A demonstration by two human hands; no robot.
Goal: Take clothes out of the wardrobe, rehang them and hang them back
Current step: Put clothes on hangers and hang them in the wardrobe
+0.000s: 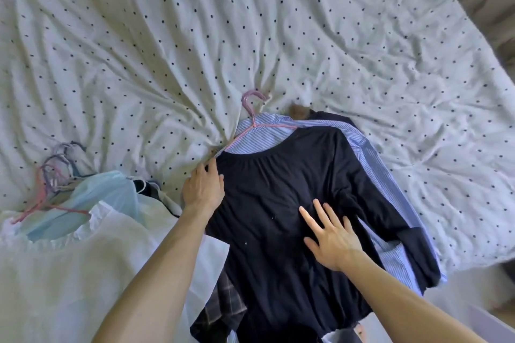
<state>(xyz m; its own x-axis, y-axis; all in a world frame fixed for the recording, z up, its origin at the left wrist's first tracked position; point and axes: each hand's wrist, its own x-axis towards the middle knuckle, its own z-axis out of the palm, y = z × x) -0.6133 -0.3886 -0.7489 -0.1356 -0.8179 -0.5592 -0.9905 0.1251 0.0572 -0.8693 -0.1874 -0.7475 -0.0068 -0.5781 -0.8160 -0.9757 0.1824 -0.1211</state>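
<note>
right grip [331,239] flat and open on the dark top [278,189], left grip [203,189] open at its shoulder: a pull could drag the striped shirt [259,136] off its pink hanger [252,110].

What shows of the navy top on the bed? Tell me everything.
The navy top is dark, soft-looking, with long sleeves and a gathered neckline. It lies flat, neckline away from the camera, on a blue striped shirt on a pink hanger, over the dotted bedsheet. The left hand rests on its shoulder edge; the right hand presses flat on its chest.
</note>
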